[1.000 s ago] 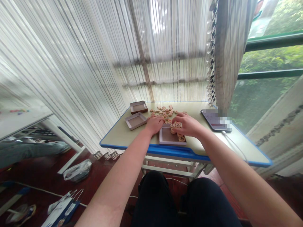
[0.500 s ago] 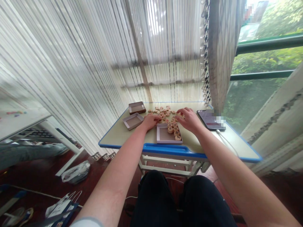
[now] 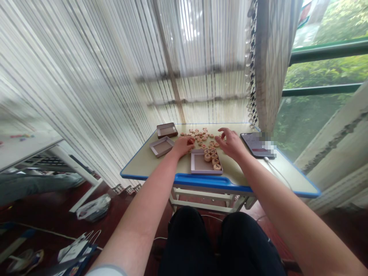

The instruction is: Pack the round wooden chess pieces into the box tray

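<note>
Over the left edge of a loose spread of round wooden Chinese chess pieces (image 3: pixel 200 135), my left hand (image 3: pixel 183 145) has its fingers curled together around what looks like one piece, mostly hidden by the fingers. My right hand (image 3: pixel 230 142) hovers at the right side of the spread, fingers apart, with nothing visible in it. Between my forearms lies a shallow, pale open box (image 3: pixel 198 163). Several larger pieces (image 3: pixel 215 156) with dark characters fill its right side in rows, and its left part shows bare bottom.
Left of the pieces lie a pale box lid (image 3: pixel 161 147) and a brown-edged box (image 3: pixel 167 130). A phone (image 3: pixel 258 145) with a white cable (image 3: pixel 277 174) rests on the right of the blue-edged desk (image 3: pixel 143 165). String curtains (image 3: pixel 201 88) hang behind.
My left hand has lifted slightly, its fingers curling in from the pieces. My right hand has shifted a little right, and its fingers have spread away from the pieces.
</note>
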Tool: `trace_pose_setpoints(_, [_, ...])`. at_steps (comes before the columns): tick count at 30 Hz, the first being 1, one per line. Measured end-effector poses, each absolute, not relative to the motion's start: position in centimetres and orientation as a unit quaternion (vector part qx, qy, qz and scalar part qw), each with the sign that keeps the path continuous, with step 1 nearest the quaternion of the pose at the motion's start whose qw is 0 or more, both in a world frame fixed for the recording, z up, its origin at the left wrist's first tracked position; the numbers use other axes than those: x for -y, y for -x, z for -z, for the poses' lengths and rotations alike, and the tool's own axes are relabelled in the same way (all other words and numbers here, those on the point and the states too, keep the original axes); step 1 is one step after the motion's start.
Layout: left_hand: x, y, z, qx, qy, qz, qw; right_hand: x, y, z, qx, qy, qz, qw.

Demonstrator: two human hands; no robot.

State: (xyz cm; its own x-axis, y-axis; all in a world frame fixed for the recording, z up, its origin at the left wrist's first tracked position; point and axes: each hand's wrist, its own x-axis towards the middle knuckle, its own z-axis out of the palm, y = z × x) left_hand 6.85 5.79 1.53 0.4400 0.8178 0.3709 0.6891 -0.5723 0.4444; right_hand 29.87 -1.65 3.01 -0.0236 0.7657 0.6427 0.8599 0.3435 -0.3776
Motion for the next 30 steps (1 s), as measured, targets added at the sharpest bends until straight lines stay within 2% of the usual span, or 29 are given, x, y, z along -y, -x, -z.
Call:
trace_pose_setpoints(7, [-5.1, -7.3, -1.6, -0.422, -0.796, -0.387, 0.197, 1.2, -30.6, -2.6, 0.696, 0.585, 0.051, 0.413])
trace_pose_setpoints(15, [-2.9, -7.1, -1.2, -0.38, -0.786, -0.41, 0.264, 0.8, -31.6, -1.8, 0.664, 0.626, -0.008, 0.409])
trace_pose_setpoints(19, [-0.6, -6.9, -1.6, -0.373, -0.811, -0.379, 0.245, 1.9, -32.3, -2.2, 0.623, 0.646, -0.083, 0.433])
trace_pose_setpoints(24, [2.0, -7.1, -2.3, -0.355, -0.851, -0.334, 0.195, 4.2, -32.1, -1.0, 0.583, 0.638, -0.078, 0.496])
trace_pose_setpoints(30, [3.3, -7.7, -3.2, -0.351, -0.871, -0.236, 0.249, 4.9, -31.3, 0.3, 0.64, 0.619, -0.007, 0.456])
